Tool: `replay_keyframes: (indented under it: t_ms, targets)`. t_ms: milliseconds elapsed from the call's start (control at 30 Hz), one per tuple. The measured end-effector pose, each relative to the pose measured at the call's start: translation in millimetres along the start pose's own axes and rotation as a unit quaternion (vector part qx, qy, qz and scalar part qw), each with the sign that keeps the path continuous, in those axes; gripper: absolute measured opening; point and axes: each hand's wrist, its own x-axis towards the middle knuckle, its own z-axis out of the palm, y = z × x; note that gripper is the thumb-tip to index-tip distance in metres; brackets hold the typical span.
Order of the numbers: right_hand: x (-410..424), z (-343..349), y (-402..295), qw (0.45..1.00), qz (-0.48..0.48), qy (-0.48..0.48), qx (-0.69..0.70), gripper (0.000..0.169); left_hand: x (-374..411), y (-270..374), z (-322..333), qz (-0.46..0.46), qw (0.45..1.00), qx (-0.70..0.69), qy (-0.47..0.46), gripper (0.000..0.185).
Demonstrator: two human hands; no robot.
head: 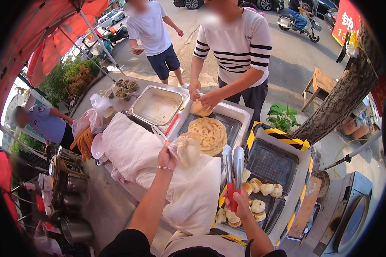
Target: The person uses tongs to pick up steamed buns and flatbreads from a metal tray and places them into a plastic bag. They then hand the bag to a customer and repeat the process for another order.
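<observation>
My left hand grips the top of a clear plastic bag with pale browned food inside, blurred by motion. The bag hangs above a white cloth, beside a stack of round flatbreads. In my right hand are metal tongs with red handles; their jaws point away from me and stand apart with nothing between them. Under and beside that hand, browned buns lie on a black tray in a foam box edged with yellow and black tape.
Across the stall, a person in a striped top handles a bagged item over the flatbread box. A steel pan, several filled cups and fried dough sticks stand leftward. A tree trunk leans at right.
</observation>
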Motion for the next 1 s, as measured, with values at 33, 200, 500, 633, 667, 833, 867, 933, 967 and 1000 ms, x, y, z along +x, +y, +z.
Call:
replay_keyframes:
  t_ms: [33,200,500,633,667,833,867,933,967,1000]
  targets:
    - [-1,-3,-3,1.000,0.001,0.007,-0.002,0.050,6,-4,1,-0.004,1.000,-0.007,0.001,0.010]
    - [-6,-22,-3,1.000,-0.011,0.024,0.002,0.055,28,-20,6,-0.020,0.999,-0.029,-0.014,0.011]
    - [-12,-43,-12,0.998,-0.018,0.066,0.000,0.060,66,-60,21,-0.027,0.999,0.011,-0.037,0.012]
    - [-15,-64,-4,0.998,0.007,0.053,0.031,0.085,77,-88,50,-0.024,0.998,0.045,-0.031,0.010]
    - [-17,-67,-2,0.997,-0.001,0.068,0.042,0.077,81,-97,55,-0.016,0.997,0.064,-0.032,0.011]
    - [-24,-70,-6,0.990,-0.028,0.108,0.091,0.069,119,-159,87,0.083,0.968,0.237,-0.011,0.026]
    - [-24,-73,-6,0.987,-0.037,0.116,0.102,0.081,120,-170,109,0.079,0.955,0.286,0.014,0.031]
    - [-28,-73,-7,0.988,-0.031,0.111,0.105,0.087,141,-185,103,0.091,0.944,0.318,-0.013,0.030]
    - [-31,-74,-7,0.988,-0.027,0.108,0.105,0.090,152,-193,97,0.098,0.938,0.333,-0.024,0.030]
    - [-34,-76,-7,0.991,-0.023,0.114,0.068,0.100,161,-207,97,0.153,0.873,0.462,-0.033,0.024]
